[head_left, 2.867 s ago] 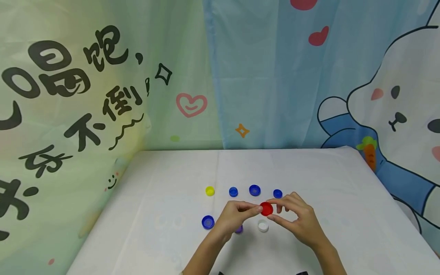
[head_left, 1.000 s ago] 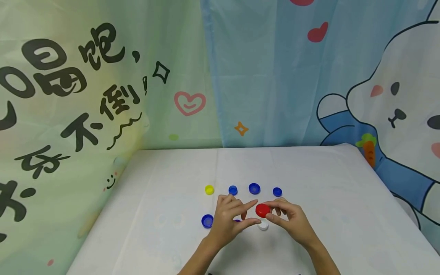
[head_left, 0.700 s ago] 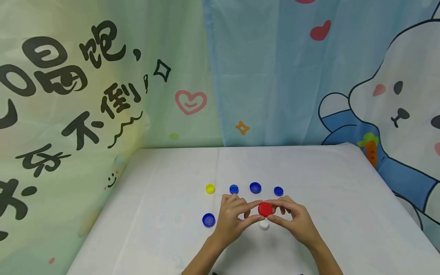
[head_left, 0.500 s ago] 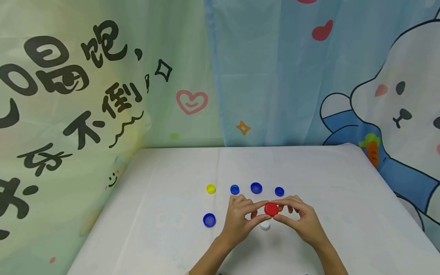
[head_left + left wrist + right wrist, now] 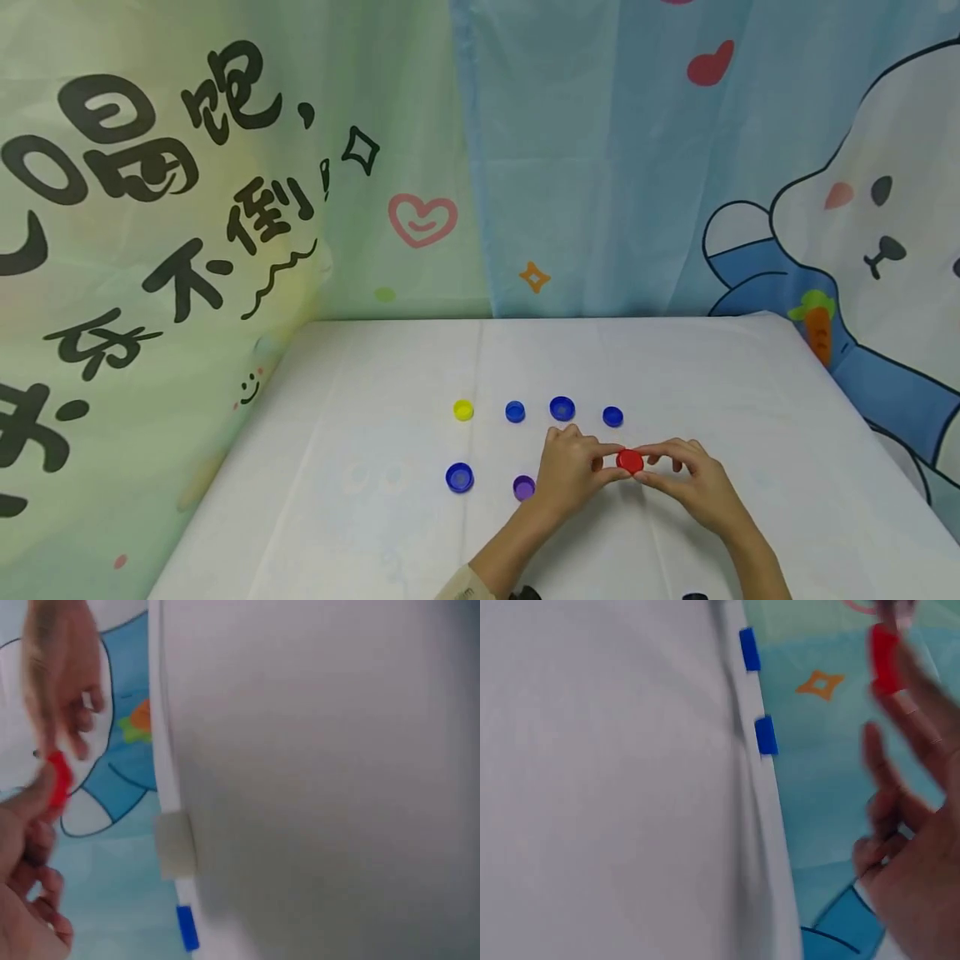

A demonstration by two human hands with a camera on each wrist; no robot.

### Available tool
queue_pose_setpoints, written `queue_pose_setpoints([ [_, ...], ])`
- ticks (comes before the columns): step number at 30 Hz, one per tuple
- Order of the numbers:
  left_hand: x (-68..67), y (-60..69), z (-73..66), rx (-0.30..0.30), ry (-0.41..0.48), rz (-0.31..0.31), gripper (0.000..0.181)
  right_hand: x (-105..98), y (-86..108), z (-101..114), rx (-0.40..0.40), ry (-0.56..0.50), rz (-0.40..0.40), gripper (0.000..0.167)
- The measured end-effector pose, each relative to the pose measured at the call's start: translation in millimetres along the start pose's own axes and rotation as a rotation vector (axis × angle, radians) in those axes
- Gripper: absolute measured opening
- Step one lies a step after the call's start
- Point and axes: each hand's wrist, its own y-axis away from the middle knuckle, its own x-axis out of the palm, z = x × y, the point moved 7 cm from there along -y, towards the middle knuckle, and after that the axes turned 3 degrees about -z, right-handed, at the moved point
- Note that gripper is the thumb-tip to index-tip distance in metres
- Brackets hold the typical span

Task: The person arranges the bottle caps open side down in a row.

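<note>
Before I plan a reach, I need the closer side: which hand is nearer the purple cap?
Left. In the head view, the left hand is just right of the purple cap; the right hand is farther right, beyond the red cap.

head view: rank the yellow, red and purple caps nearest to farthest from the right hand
1. Red cap: pinched by the right hand and left hand.
2. Purple cap: on the table, left of both hands.
3. Yellow cap: farther left, back row.
</note>
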Motion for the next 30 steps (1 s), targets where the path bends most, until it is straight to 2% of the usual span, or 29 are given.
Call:
queue_pose_setpoints([
  [5,26.9,1.5,-1.8,-0.060,-0.139,0.189,0.028,10,2.3,-13,-0.070,0.074,0.017,0.027],
  [9,39.9,4.7,-1.9,-0.098,-0.200,0.296,0.026,18,3.4,-18,-0.122,0.104,0.034,0.026],
  [12,44.6,7.4,-3.2,-0.091,-0.233,0.333,0.022,22,3.5,-20,-0.116,0.150,0.069,0.026],
  [16,45.2,9.4,-6.5,-0.066,-0.281,0.347,0.019,23,3.2,-18,-0.100,0.243,0.101,0.030],
  [20,38.6,10.2,-5.5,-0.068,-0.304,0.359,0.029,20,3.0,-12,-0.084,0.311,0.100,0.038],
  [22,30.4,10.7,0.5,-0.085,-0.287,0.357,0.037,21,1.6,-6,-0.085,0.293,0.088,0.041],
  [25,12.0,10.8,14.1,-0.125,-0.215,0.327,0.048,26,-2.4,5,-0.105,0.226,0.062,0.038],
  [28,-3.5,12.1,25.9,-0.129,-0.159,0.316,0.055,34,-6.3,16,-0.152,0.181,0.059,0.037],
  [30,-9.2,13.7,31.8,-0.127,-0.144,0.322,0.059,38,-7.9,22,-0.181,0.174,0.065,0.038],
])
